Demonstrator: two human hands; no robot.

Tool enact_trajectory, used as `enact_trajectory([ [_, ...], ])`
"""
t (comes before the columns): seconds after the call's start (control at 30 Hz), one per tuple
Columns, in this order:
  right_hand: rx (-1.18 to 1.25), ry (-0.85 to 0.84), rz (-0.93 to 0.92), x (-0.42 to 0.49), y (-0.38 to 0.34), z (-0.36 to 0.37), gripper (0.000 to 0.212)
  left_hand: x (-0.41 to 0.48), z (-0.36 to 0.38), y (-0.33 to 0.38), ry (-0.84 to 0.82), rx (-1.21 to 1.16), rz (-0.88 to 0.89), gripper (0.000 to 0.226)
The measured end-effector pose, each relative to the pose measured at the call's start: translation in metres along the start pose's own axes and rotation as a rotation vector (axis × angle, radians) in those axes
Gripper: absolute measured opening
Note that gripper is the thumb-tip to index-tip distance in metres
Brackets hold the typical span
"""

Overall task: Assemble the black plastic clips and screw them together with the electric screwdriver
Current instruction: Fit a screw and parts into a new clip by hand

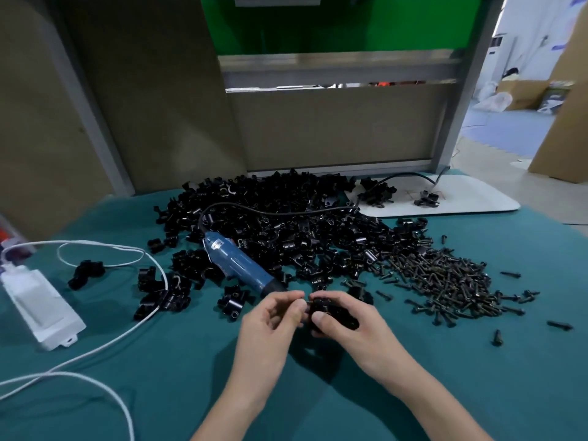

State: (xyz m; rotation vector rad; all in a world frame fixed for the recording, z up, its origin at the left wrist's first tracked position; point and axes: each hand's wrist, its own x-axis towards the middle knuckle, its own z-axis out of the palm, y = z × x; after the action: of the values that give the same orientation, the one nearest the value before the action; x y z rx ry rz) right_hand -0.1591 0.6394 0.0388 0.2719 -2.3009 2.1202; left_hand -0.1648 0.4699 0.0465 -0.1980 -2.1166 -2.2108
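Teal cloth over the table (191, 361), seen from a head camera looking down at two bare hands near the front centre. Right hand (350, 326) curled round black plastic clips (332, 313), thumb pressed on the near face, likely to keep the two halves lined up. Left hand (270, 316) pinching something small at the clips' left side, fingertips touching the plastic; probably a screw being started in its hole, though too small and blurred to tell for sure. Held clips: glossy black, chunky, rounded, mostly hidden by fingers. Both apparently raised just above the cloth, close in, presumably for a steady view of the hole.

Electric screwdriver (235, 262) lying untouched just beyond the left hand — blue body, black tip pointing toward the hands, black cord looping back over the pile. Placed, seemingly, for a quick grab after seating the screw. Big heap of loose black clips (286, 218) behind it, spread across the middle of the table. Heap of dark screws (445, 278) to the right, near the right hand, a few strays scattered further out. White power box (41, 307) and white cable (105, 249) off to the left, well apart from the work. White tray (477, 198) at the far right with a few clips on it, maybe finished ones.
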Motion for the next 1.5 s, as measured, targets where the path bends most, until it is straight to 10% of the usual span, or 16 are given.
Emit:
enact_trajectory([
  [1.5, -0.026, -0.029, -0.081, -0.004, -0.011, 0.003, 0.022, 0.002, -0.004, -0.005, -0.099, 0.063, -0.006, 0.009],
])
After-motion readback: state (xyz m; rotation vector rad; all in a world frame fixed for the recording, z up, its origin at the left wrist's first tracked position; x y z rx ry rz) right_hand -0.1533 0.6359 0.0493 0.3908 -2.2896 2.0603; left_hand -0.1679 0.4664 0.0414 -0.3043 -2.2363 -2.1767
